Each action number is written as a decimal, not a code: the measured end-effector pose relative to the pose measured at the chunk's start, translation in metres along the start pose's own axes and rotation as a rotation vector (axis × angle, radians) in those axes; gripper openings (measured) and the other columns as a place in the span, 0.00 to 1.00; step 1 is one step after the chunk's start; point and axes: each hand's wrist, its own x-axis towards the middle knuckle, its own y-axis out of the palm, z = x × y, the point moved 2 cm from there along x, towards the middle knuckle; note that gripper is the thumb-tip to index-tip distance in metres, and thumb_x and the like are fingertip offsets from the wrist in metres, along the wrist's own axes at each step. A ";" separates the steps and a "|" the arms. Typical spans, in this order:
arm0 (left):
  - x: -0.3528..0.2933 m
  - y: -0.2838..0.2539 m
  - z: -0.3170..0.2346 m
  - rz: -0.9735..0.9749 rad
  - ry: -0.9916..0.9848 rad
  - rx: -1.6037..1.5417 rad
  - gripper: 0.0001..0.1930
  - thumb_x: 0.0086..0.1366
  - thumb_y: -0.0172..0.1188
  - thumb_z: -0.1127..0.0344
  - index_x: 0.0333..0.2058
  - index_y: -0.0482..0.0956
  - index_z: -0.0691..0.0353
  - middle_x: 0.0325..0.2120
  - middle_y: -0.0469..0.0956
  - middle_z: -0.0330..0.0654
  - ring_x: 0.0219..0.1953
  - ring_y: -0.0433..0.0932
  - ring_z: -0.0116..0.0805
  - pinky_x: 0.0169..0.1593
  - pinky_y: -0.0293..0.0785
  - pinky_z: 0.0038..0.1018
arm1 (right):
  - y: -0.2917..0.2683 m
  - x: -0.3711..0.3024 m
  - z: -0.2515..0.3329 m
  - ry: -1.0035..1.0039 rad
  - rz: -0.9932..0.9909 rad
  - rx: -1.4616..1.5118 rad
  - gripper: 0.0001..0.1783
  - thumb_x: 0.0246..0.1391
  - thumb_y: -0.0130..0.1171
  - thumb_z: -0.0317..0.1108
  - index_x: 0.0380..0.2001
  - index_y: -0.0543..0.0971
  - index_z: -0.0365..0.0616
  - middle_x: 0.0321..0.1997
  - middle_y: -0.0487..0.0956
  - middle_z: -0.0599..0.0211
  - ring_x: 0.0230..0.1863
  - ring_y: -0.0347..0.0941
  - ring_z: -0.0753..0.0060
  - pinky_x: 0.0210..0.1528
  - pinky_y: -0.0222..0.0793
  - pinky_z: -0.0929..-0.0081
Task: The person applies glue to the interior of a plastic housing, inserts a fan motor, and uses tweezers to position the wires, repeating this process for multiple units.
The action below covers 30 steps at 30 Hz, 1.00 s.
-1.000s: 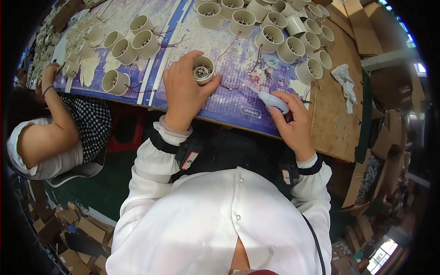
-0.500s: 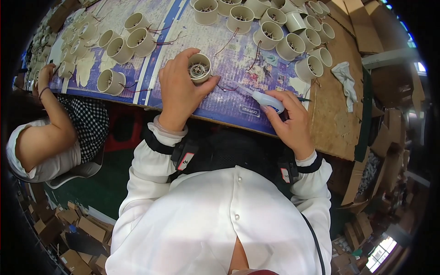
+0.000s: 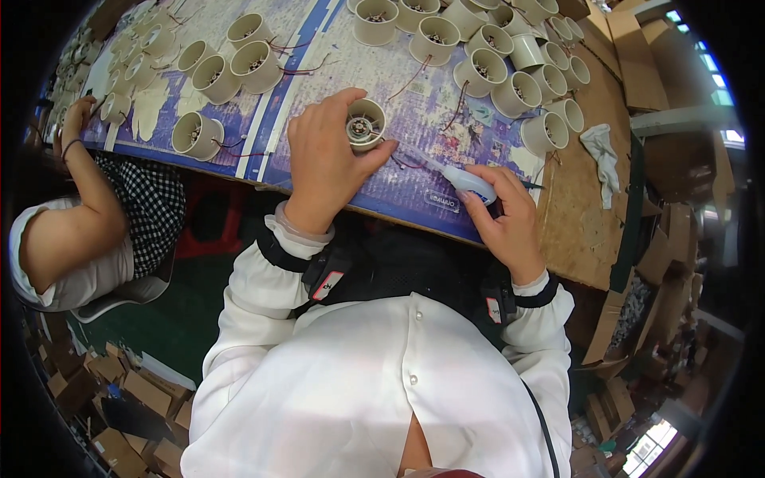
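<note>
- The person's right hand [image 3: 510, 221] has its fingers closed around a translucent, pale-blue plastic squeeze bottle [image 3: 468, 185], its slender nozzle pointing toward ten o'clock.
- At ten o'clock from that bottle, the left hand [image 3: 325, 155] has its fingers curved partway open, gripping a cream, round cup [image 3: 368, 109] with a coiled part inside.
- From this cup, a crumpled white cloth [image 3: 602, 163] lies at three o'clock on the purple-and-brown bench [image 3: 390, 199].
- Similar cups [image 3: 478, 89] crowd at two o'clock.

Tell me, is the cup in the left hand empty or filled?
Not empty: the left hand holds the cup, and a round part shows inside.
</note>
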 end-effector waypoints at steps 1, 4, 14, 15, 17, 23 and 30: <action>0.000 0.000 -0.001 -0.008 0.013 0.001 0.34 0.46 0.78 0.59 0.52 0.75 0.57 0.39 0.80 0.42 0.42 0.76 0.46 0.48 0.64 0.40 | 0.000 0.000 0.001 -0.007 -0.004 -0.011 0.16 0.54 0.67 0.26 0.47 0.80 0.39 0.42 0.81 0.59 0.42 0.77 0.62 0.46 0.71 0.73; -0.001 -0.001 -0.003 -0.030 0.029 0.005 0.34 0.45 0.79 0.59 0.52 0.75 0.57 0.39 0.79 0.41 0.43 0.75 0.45 0.48 0.64 0.40 | -0.001 0.001 0.003 -0.027 -0.002 -0.035 0.16 0.54 0.67 0.25 0.47 0.80 0.38 0.41 0.81 0.59 0.41 0.77 0.61 0.46 0.71 0.73; -0.004 -0.002 -0.004 -0.019 0.030 0.011 0.35 0.45 0.79 0.59 0.52 0.75 0.57 0.40 0.79 0.43 0.44 0.75 0.46 0.49 0.66 0.41 | -0.009 0.008 0.010 -0.062 0.036 -0.178 0.16 0.52 0.68 0.25 0.46 0.80 0.38 0.41 0.81 0.57 0.40 0.78 0.55 0.43 0.72 0.67; -0.004 -0.002 -0.004 -0.013 0.031 -0.003 0.35 0.45 0.79 0.59 0.52 0.75 0.57 0.41 0.79 0.42 0.44 0.75 0.46 0.49 0.65 0.41 | -0.010 0.009 0.012 -0.070 0.031 -0.193 0.17 0.51 0.69 0.25 0.45 0.80 0.38 0.41 0.81 0.56 0.40 0.78 0.53 0.42 0.73 0.66; -0.004 -0.003 -0.004 -0.020 0.032 -0.011 0.35 0.45 0.79 0.59 0.52 0.75 0.57 0.42 0.78 0.42 0.44 0.75 0.46 0.49 0.65 0.41 | -0.012 0.013 0.016 -0.080 0.045 -0.206 0.16 0.51 0.69 0.25 0.45 0.80 0.39 0.40 0.81 0.56 0.40 0.78 0.53 0.42 0.73 0.65; -0.003 -0.004 -0.005 -0.041 0.064 -0.040 0.35 0.45 0.79 0.60 0.53 0.74 0.57 0.43 0.79 0.42 0.45 0.75 0.46 0.50 0.65 0.40 | -0.019 0.021 0.028 -0.112 0.088 -0.271 0.16 0.51 0.69 0.25 0.43 0.80 0.39 0.40 0.81 0.57 0.40 0.78 0.52 0.42 0.73 0.65; -0.004 -0.004 -0.005 -0.034 0.046 -0.043 0.35 0.45 0.79 0.60 0.53 0.74 0.57 0.43 0.79 0.42 0.45 0.75 0.45 0.50 0.65 0.39 | -0.023 0.022 0.037 -0.162 0.077 -0.359 0.16 0.49 0.70 0.25 0.43 0.80 0.40 0.40 0.81 0.57 0.40 0.78 0.52 0.42 0.74 0.64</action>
